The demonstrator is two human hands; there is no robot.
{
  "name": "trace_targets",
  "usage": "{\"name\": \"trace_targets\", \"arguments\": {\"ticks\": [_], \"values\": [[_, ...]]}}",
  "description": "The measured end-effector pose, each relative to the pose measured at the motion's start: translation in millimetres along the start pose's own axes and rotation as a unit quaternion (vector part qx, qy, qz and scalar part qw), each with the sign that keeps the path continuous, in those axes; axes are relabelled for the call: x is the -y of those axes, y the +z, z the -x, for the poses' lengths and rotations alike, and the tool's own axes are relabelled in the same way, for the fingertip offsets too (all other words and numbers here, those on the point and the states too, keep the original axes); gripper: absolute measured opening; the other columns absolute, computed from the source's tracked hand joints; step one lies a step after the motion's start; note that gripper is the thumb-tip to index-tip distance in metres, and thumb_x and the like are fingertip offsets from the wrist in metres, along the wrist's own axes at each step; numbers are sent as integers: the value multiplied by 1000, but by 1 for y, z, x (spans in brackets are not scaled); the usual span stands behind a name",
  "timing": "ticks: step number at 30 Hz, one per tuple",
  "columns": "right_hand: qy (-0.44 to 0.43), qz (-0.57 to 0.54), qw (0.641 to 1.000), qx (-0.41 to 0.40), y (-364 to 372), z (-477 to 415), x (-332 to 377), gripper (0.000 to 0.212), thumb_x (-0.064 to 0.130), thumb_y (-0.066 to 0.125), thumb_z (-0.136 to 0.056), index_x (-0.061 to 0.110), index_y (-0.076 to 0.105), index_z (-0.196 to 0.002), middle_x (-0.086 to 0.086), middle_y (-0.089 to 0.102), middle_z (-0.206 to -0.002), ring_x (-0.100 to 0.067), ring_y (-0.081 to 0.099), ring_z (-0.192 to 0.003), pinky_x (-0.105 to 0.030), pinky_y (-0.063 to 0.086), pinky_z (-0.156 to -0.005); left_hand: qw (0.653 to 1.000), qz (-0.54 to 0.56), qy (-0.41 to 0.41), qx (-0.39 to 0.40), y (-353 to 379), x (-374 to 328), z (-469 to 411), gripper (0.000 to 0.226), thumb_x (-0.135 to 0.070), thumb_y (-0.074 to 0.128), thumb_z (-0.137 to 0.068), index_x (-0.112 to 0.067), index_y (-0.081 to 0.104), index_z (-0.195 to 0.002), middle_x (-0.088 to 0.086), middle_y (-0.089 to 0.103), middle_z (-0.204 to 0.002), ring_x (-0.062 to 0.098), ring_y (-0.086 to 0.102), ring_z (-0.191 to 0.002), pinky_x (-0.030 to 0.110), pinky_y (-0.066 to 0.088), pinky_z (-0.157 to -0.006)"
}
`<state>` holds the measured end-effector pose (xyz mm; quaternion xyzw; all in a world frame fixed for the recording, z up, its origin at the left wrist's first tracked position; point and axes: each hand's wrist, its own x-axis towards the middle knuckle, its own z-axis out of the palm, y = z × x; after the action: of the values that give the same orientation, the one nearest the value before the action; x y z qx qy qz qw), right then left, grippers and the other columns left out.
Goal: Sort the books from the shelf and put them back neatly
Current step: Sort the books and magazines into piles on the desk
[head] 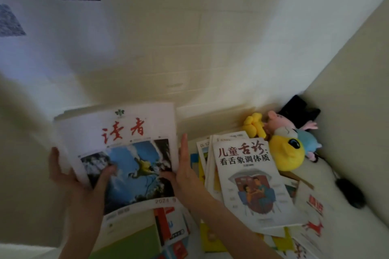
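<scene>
Nearest the person, a green book (134, 239) and red-and-white books (170, 225) are lying just below the magazine stack (126, 153). The stack is facing cover up, its long axis running away from the person, title end toward the wall (189, 38). The left hand (69, 176) is gripping its near left corner, thumb on the cover. The right hand (185, 166) is pressing straight fingers flat against its right edge. Just right of the stack, a loose pile topped by a white book (250, 178) is crowding that side. Farther right, a yellow plush (284, 153) and a pink plush (277, 120) are filling the corner. Left of the stack, open room is showing.
</scene>
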<state>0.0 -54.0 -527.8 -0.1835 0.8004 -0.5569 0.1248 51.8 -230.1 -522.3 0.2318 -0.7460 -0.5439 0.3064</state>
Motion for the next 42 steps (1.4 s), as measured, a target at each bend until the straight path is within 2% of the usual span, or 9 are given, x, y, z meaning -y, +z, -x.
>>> {"name": "trace_targets", "arguments": {"ticks": [4,9,13,16,19,23,31,37,42], "values": [[-37,75,996,-43,-35,15,5,88,3,48,-97,51,-10,-143,3,23,-148,0,31,-127,0,29,-98,996,15,38,74,25,-27,5,93,-8,66,-85,-47,3,-142,-33,12,-144,-6,26,-130,25,29,-106],[-5,56,996,-66,-89,50,-3,80,-2,45,-97,37,-1,-150,8,20,-148,7,30,-129,5,27,-93,984,-3,67,167,73,-42,25,88,-18,64,-87,-47,3,-144,-46,1,-134,-27,10,-120,16,18,-107],[31,46,993,-100,-132,81,-27,85,0,49,-96,45,-1,-148,35,9,-146,25,10,-131,0,15,-103,962,-19,66,265,116,-54,49,85,-36,58,-85,-55,-3,-142,-26,11,-151,7,25,-136,40,28,-112],[65,44,988,-136,-162,108,-45,84,3,50,-96,49,0,-146,48,2,-143,21,6,-134,-13,14,-111,939,-15,81,335,154,-60,72,85,-35,56,-87,-52,-6,-141,-26,21,-144,6,34,-128,32,33,-105],[97,24,978,-182,-189,139,-57,84,3,51,-96,53,2,-142,40,5,-147,18,10,-137,-23,18,-117,911,-38,87,402,190,-67,98,84,-30,57,-92,-63,-9,-131,-7,34,-150,17,41,-131,37,37,-104],[151,-28,958,-242,-219,184,-79,83,9,53,-96,56,3,-142,17,18,-155,-7,33,-138,-44,41,-108,873,-60,106,472,233,-78,137,82,-23,58,-93,-37,2,-152,2,37,-147,18,43,-128,29,35,-94],[190,-89,946,-246,-288,253,-146,82,14,55,-96,55,2,-142,12,22,-155,-11,41,-134,-46,47,-102,822,-116,107,547,315,-86,216,91,-22,55,-95,-47,-16,-146,11,39,-144,31,51,-119,41,45,-96],[234,-88,931,-266,-345,299,-184,83,6,53,-95,55,3,-140,11,24,-153,-11,45,-131,-38,48,-100,782,-149,68,602,375,-89,286,86,-19,47,-99,-35,-23,-146,18,35,-140,2,42,-67,13,34,-53],[297,-72,914,-267,-371,345,-222,82,4,54,-94,56,4,-134,9,22,-153,-13,41,-133,-35,45,-103,748,-191,26,635,407,-70,352,86,-17,48,-99,-30,-21,-148,16,33,-146,2,52,-82,11,43,-62]]}}
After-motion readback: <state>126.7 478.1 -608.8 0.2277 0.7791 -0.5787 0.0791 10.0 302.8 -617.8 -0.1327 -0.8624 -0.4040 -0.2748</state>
